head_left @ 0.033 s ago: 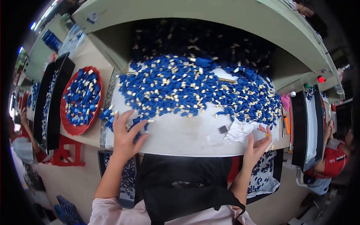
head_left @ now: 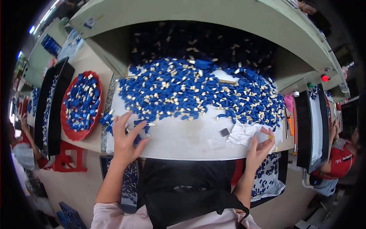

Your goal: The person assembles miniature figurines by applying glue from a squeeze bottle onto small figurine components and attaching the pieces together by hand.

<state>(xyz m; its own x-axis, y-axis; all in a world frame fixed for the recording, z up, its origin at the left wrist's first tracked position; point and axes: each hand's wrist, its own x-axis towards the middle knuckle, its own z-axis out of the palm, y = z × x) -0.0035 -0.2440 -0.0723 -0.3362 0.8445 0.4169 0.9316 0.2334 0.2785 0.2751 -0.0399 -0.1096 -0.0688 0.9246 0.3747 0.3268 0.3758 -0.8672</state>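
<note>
Over the left of the worktop, my left hand (head_left: 126,142) is open, fingers spread and curved. A few loose blue pieces with cream tips (head_left: 140,123) lie beside and under its fingers; whether they touch is hard to tell. My right hand (head_left: 260,147) is at the right front edge, thumb and fingers curved and apart. A small yellow spot (head_left: 271,137) shows at its fingers; I cannot make out what it is. Next to that hand lies a crumpled white cloth (head_left: 241,133), with a small dark grey block (head_left: 224,132) to its left. A wide heap of blue-and-cream pieces (head_left: 167,89) spreads behind both hands.
A red scalloped basin (head_left: 95,124) of such pieces stands left, beside a long black tray (head_left: 61,95). Another black tray (head_left: 303,129) and an orange-handled tool (head_left: 290,125) are on the right. A shelf (head_left: 198,11) overhangs the heap. Co-workers sit at both sides.
The whole view has shifted very slightly. The fingers of my left hand have moved a little, and a blue piece beside them shows more plainly. My right hand stays about where it was.
</note>
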